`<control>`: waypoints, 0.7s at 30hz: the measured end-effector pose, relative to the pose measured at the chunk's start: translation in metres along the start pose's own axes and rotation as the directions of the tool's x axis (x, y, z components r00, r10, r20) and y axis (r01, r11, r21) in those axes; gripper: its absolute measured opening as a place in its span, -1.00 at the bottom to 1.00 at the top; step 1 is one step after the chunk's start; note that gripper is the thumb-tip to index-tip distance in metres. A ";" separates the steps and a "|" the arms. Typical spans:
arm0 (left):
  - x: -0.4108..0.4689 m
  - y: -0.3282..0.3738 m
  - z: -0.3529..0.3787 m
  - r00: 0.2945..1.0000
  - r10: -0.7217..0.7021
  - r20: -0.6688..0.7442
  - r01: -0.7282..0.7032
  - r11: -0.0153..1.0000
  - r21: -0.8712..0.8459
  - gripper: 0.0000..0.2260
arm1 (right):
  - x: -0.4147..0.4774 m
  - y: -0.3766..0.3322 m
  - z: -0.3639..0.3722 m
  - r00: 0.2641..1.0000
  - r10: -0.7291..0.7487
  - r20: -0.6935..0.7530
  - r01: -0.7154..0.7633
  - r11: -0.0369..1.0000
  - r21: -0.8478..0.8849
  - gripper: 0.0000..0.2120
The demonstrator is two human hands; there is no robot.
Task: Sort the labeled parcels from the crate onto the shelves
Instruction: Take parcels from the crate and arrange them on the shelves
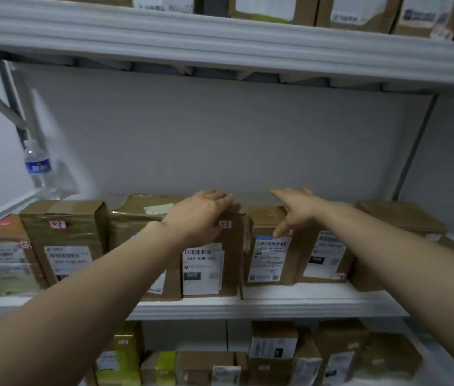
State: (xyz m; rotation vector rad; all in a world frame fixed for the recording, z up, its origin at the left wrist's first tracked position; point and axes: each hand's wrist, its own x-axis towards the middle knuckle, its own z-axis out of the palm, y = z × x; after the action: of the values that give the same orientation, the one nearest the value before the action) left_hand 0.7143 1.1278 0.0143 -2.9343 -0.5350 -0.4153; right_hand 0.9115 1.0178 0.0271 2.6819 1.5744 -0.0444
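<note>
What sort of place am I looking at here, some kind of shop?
More likely a parcel storeroom or courier sorting point than a shop. Tiers of plain grey metal shelves hold rows of taped cardboard parcels, and the nearer ones face outward with printed barcode labels and small handwritten code stickers.

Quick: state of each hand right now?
Left hand: open, resting on the 060 parcel.
Right hand: open, fingers spread, touching the neighbouring parcel.

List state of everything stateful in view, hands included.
left hand: open, palm resting on top of 060-06B parcel.
right hand: open, fingers spread, over blue-label parcel.
060-06B parcel: upright on middle shelf, label facing out.
blue-label parcel: upright beside it.
water bottle: upright, capped.
</note>
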 end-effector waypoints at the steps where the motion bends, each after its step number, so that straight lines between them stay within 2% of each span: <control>1: 0.001 0.004 0.002 0.999 -0.035 0.006 0.035 0.999 0.011 -0.41 | 0.006 0.004 0.002 1.000 -0.025 0.011 0.025 1.000 -0.018 0.05; 5: 0.000 0.015 0.006 0.983 -0.173 0.062 0.171 0.984 0.042 -0.38 | 0.019 0.012 0.018 0.987 -0.154 0.046 0.155 0.988 -0.012 0.05; 8: -0.003 0.021 0.007 0.970 -0.236 0.066 0.234 0.972 0.038 -0.38 | 0.024 0.015 0.021 0.976 -0.216 0.034 0.215 0.976 0.019 -0.03; 13: -0.003 0.030 0.006 0.964 -0.261 0.045 0.260 0.965 0.022 -0.44 | 0.025 0.023 0.023 0.975 -0.206 0.084 0.200 0.977 0.077 -0.05; 17: -0.003 0.031 0.009 0.964 -0.265 0.033 0.264 0.964 0.030 -0.43 | 0.023 0.020 0.027 0.971 -0.238 0.035 0.237 0.971 0.025 -0.06; 21: -0.003 0.031 0.009 0.960 -0.275 0.049 0.274 0.962 0.025 -0.42 | 0.021 0.019 0.025 0.967 -0.250 0.038 0.248 0.967 0.058 -0.07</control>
State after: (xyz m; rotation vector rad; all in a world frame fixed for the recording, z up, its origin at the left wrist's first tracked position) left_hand 0.7247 1.1000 0.0027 -2.8663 -0.9534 -0.3610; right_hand 0.9380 1.0259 0.0019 2.4823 1.9119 -0.1532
